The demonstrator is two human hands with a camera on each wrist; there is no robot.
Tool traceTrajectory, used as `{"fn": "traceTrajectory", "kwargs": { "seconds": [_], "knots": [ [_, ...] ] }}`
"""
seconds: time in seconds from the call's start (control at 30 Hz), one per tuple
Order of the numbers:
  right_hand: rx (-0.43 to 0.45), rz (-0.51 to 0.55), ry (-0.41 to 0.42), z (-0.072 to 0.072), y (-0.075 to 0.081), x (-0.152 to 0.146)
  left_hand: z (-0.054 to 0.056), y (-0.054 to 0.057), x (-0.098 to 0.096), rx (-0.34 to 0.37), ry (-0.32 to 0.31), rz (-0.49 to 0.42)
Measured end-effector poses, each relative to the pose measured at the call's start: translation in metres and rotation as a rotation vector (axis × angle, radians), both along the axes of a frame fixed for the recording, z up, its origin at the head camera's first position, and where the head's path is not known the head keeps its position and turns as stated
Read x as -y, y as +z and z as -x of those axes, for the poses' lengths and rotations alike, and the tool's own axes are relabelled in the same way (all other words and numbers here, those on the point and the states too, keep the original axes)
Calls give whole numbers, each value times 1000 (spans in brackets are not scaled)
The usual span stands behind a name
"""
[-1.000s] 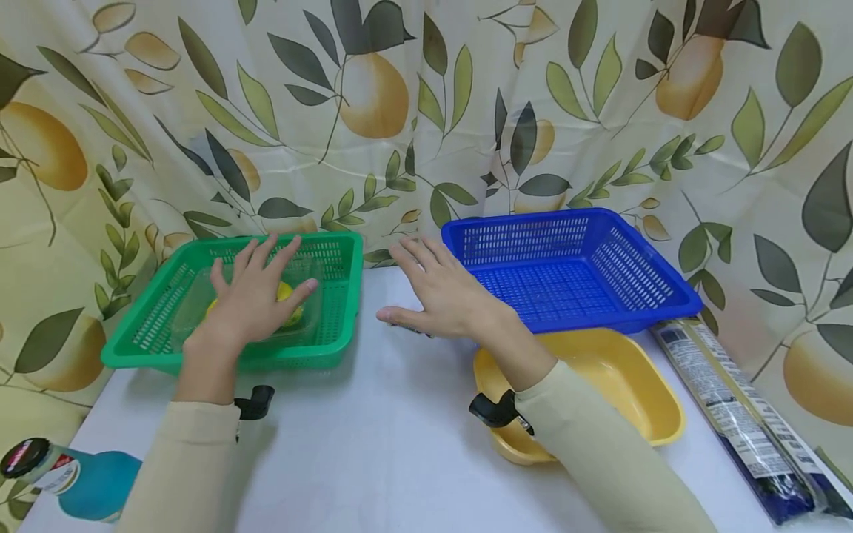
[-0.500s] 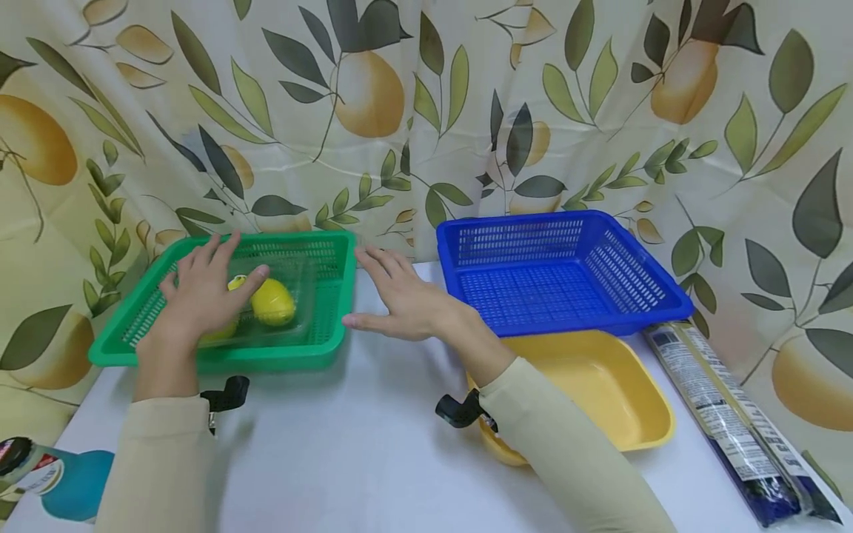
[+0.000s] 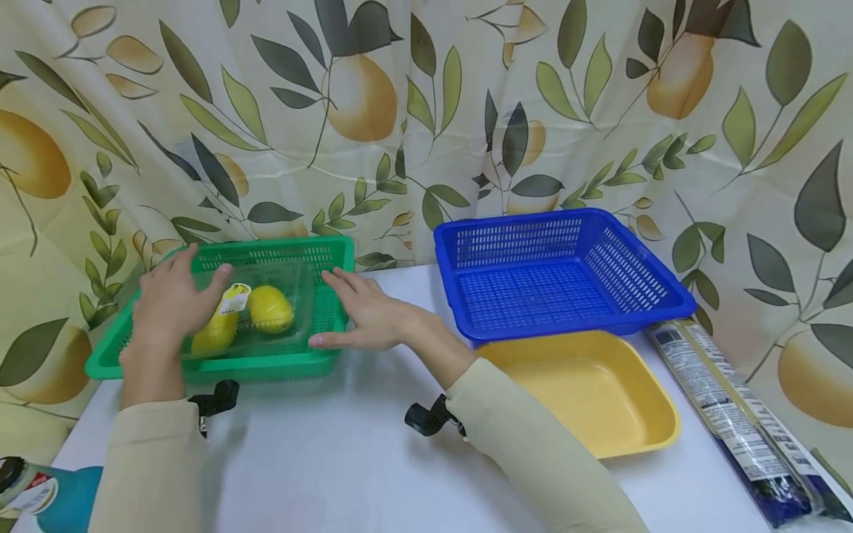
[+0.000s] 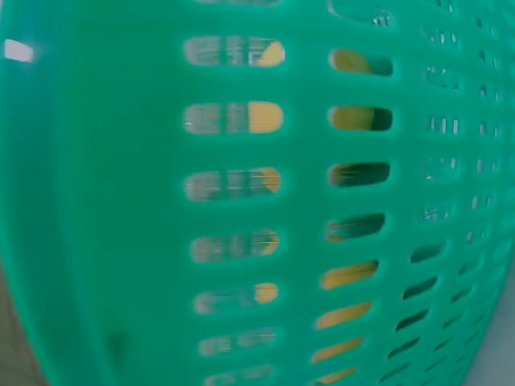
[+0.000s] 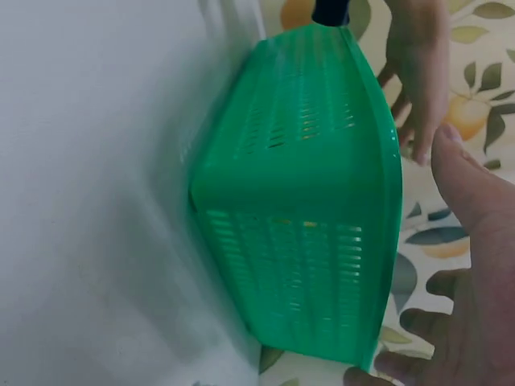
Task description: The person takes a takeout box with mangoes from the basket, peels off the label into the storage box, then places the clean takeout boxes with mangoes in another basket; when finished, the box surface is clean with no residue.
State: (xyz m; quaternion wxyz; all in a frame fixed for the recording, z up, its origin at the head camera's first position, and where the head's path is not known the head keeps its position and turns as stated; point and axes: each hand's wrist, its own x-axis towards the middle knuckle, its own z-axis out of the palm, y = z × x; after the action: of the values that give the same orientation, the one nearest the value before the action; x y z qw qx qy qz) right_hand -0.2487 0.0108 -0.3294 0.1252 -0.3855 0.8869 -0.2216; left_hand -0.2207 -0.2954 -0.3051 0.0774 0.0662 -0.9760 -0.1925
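In the head view a green plastic basket (image 3: 266, 369) stands at the left. Inside lies a clear plastic box (image 3: 303, 305) holding yellow lemons (image 3: 271, 309) and bearing a small label (image 3: 235, 298). My left hand (image 3: 169, 300) is over the basket's left side, thumb spread toward the box. At the opposite end, my right hand (image 3: 369, 314) has its fingertips right at the rim, fingers extended. The right wrist view shows its spread fingers beside the basket (image 5: 290, 193). Close up, the slotted basket wall (image 4: 121, 201) fills the left wrist view, with yellow visible through the slots.
A blue basket (image 3: 466, 326) stands at the back right, with a yellow basin (image 3: 580, 392) in front of it. Farther right lies a long printed plastic packet (image 3: 740, 422). A bottle of blue liquid (image 3: 67, 496) is at the front left. A patterned curtain (image 3: 460, 170) hangs behind.
Both hands have moved left. The left has gone from above the lemon box to the green basket's left side, and the right from between the baskets to the green basket's right rim.
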Motion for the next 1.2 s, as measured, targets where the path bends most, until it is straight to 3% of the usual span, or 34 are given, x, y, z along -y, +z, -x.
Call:
{"fn": "traceTrajectory", "kwargs": {
  "seconds": [0.1, 0.37, 0.63, 0.9, 1.07, 1.2],
  "knots": [
    [-2, -16, -5, 1, 1, 1, 1, 0, 2, 14, 23, -30],
    [74, -7, -4, 11, -2, -2, -7, 0, 11, 154, 87, -108],
    [149, -21, 39, 9, -9, 3, -20, -9, 25, 248, 70, -126],
    [178, -81, 24, 9, -6, -2, -16, -19, 27, 353, 81, -148],
    [186, -96, 5, 8, -7, -6, -13, -20, 24, 427, 132, -192],
    [187, -79, 5, 9, -7, -8, -9, -19, 28, 459, 86, -207]
  ]
}}
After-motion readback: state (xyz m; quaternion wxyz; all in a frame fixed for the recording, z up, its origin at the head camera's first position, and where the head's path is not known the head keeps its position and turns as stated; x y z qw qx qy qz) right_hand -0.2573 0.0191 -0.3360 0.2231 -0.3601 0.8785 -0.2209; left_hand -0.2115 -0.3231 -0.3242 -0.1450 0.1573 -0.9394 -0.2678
